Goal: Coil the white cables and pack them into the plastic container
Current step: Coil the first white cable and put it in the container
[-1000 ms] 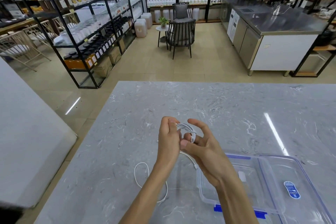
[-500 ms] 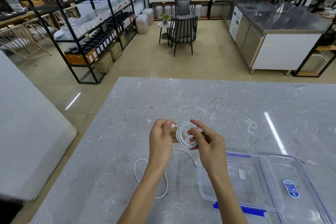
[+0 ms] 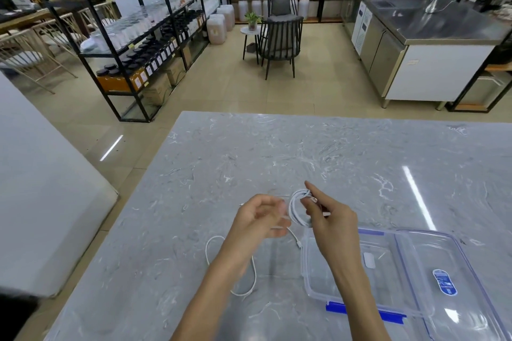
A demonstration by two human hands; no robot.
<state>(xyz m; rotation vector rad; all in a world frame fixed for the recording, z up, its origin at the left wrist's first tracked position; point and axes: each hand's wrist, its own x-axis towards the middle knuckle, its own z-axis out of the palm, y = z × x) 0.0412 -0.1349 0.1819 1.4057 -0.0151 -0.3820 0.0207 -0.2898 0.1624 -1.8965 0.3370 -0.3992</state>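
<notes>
My right hand point(image 3: 332, 225) pinches a small coil of white cable point(image 3: 294, 209) just above the grey marble table point(image 3: 277, 152), index finger stretched out past the loops. My left hand point(image 3: 257, 219) is right beside the coil, blurred by motion, with its fingers curled around the cable's free end. A second white cable point(image 3: 253, 277) lies loose on the table under my left forearm, its plug point(image 3: 299, 244) close to the container. The clear plastic container point(image 3: 307, 266) with a blue latch point(image 3: 336, 308) sits open at the lower right, below my right wrist.
The container's clear lid point(image 3: 471, 271) with a blue sticker lies to its right. A small white item point(image 3: 369, 260) rests inside the container. The table's left edge drops to the floor, with a white counter point(image 3: 41, 202) further left. Shelves, a chair and a steel counter stand far behind.
Both hands have shifted slightly toward me and to the right with the coil. My left hand has drawn back a little from the loops and my right index finger has straightened.
</notes>
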